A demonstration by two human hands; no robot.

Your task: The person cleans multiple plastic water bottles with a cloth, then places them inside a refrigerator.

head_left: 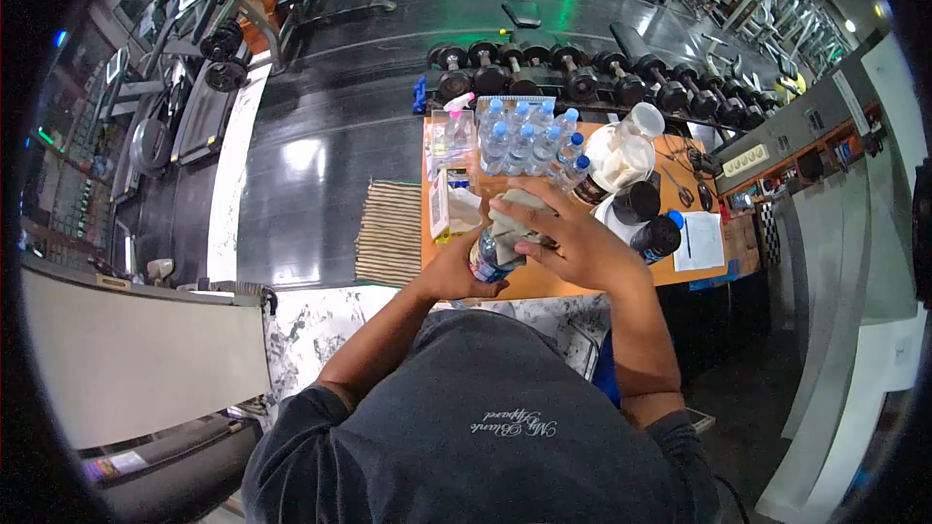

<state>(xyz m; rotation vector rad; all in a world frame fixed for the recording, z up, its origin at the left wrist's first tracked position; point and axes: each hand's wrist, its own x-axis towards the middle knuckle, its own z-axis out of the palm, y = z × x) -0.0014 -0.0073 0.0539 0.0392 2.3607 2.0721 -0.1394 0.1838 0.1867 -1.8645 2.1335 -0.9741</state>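
My left hand point(460, 270) is wrapped round a clear labelled bottle point(482, 259) close to the table's near edge. A crumpled grey-beige cloth point(517, 223) lies over the bottle's upper part, and my right hand point(573, 238) grips it from above, its fingers curled over the cloth. The bottle's top is hidden under the cloth. Behind my hands several water bottles point(521, 146) with blue caps stand in a group. To their left is a clear spray bottle point(457, 126) with a pink nozzle, and nearer to me a tissue box point(449, 209).
The orange table point(582, 283) holds white tubs point(619, 157), dark-lidded jars point(656, 238), a paper sheet point(699, 241) and scissors on the right. Beyond it stands a dumbbell rack point(573, 82). A striped mat point(388, 233) lies left, a grey cabinet point(835, 136) right.
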